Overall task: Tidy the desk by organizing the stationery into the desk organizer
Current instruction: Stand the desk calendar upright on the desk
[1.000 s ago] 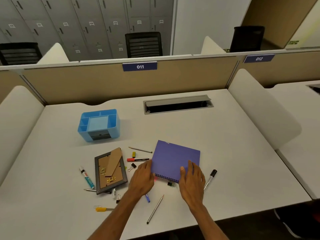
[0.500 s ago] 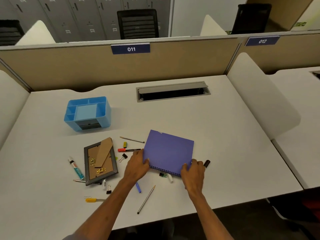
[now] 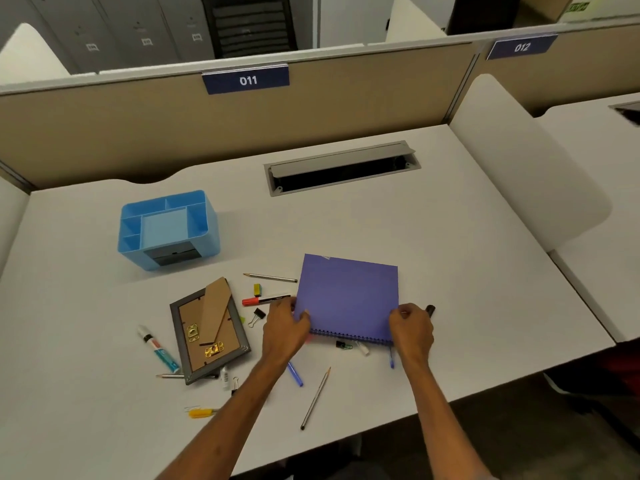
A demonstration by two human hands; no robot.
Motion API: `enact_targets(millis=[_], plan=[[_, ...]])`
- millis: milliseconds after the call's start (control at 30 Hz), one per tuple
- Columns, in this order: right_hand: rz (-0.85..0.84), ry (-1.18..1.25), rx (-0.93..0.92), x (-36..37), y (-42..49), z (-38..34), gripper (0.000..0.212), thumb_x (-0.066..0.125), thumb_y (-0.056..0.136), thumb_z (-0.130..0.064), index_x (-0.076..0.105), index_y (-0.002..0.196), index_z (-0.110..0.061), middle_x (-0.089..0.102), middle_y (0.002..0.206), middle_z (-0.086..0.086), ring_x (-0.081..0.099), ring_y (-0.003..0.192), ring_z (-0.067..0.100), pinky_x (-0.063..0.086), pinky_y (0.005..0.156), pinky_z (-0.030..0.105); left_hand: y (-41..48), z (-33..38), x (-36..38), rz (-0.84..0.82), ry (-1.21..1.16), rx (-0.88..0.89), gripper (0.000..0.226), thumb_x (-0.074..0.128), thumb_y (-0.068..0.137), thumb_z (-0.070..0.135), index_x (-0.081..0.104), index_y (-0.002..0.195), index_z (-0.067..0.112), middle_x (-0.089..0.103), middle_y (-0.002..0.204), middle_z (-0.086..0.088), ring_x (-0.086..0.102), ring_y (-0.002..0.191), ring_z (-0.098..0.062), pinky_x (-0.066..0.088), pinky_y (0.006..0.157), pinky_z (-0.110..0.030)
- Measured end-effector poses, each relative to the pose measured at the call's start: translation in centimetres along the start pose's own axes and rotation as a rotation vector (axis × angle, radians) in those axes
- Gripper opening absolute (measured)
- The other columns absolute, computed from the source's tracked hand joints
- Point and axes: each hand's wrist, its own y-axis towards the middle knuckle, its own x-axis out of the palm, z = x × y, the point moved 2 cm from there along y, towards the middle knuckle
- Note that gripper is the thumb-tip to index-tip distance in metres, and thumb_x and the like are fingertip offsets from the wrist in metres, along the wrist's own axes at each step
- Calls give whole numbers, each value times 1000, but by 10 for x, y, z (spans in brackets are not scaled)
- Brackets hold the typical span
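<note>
A purple spiral notebook (image 3: 348,297) lies in the middle of the white desk (image 3: 467,271). My left hand (image 3: 285,329) grips its near left corner and my right hand (image 3: 410,329) pinches its near right corner. The blue desk organizer (image 3: 166,228) stands at the back left, its compartments holding nothing visible. Scattered around are a red-capped marker (image 3: 265,300), a pencil (image 3: 270,277), a second pencil (image 3: 316,398), a blue pen (image 3: 295,374), binder clips (image 3: 257,317), a glue tube (image 3: 157,348) and a black marker (image 3: 430,310) behind my right hand.
A grey picture frame (image 3: 209,332) lies face down left of my left hand. A yellow cutter (image 3: 201,412) sits near the front edge. An open cable slot (image 3: 341,168) is set in the desk's rear, before a beige partition (image 3: 138,133). White side dividers flank the desk.
Both hands went from lying over the notebook's near edge to gripping its near corners. The camera moved closer and tilted down.
</note>
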Motion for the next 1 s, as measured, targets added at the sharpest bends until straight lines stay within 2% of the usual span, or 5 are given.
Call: enact_targets(millis=[200,467,633,833,1000], plan=[[7,-16,-8,-3,-1,-6,17,61,97,-10,69,83,-4,66,73,7,57,62,17,44,56,24,-1,8,-17,-3,-10,56,49,62,95,37,63,137,12,65,131,-7,65,112,-23,57,93,-38],[-65,19,27,-28,20,-23,31,58,95,-7,57,64,-8,48,59,6,44,55,21,36,57,28,6,41,-35,28,-101,106,47,58,97,40,68,127,5,73,112,-3,64,87,-14,46,63,-17],[-155,39,65,-43,51,-35,30,61,95,-14,59,68,-2,54,70,10,52,69,26,39,65,35,20,52,-38,26,-176,35,36,60,105,32,71,129,8,74,123,-6,67,99,-16,54,87,-32],[-245,28,154,-60,93,-73,45,71,94,-41,71,101,4,73,97,15,70,92,36,52,70,36,46,81,-55,51,-459,-99,42,61,105,37,79,90,2,80,90,-9,79,84,-23,61,92,-46],[-314,77,154,-72,113,-114,53,66,99,-47,71,106,5,70,89,12,62,78,23,52,85,41,75,105,-71,3,-643,-184,34,69,98,32,76,90,0,81,86,-11,81,81,-24,60,99,-48]])
